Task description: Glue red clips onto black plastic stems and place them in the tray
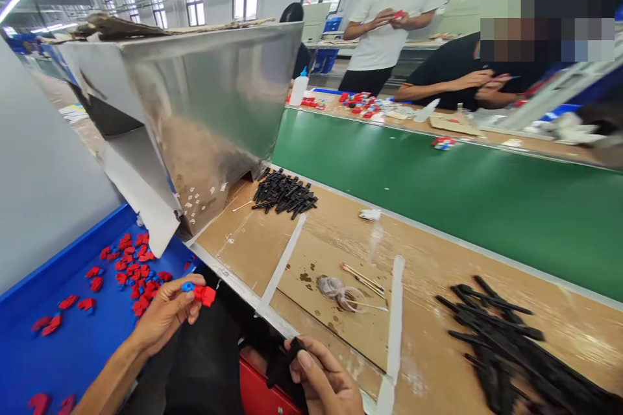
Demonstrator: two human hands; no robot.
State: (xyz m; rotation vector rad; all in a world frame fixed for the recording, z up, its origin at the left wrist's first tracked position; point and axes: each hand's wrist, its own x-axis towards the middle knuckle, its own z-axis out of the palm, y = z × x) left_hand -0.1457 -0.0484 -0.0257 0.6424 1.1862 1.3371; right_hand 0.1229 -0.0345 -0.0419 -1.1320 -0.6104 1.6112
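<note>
My left hand [168, 311] pinches a small red and blue part [200, 293] between thumb and fingers, over the near edge of a blue tray [73, 272]. In that tray lie many red and blue parts [131, 259]. Lower in the view, my right hand [326, 373] has its fingers closed on a black part [286, 363], just off the table's front edge. Part of the black piece blends into the dark background.
The brown table [423, 259] bears a pile of small black parts [285, 193], cotton swabs [364, 279], a clear round dish [335, 288] and long black pieces [506, 337]. A metal hopper [214, 104] rises at left. Beyond the green belt [438, 168], people handle parts.
</note>
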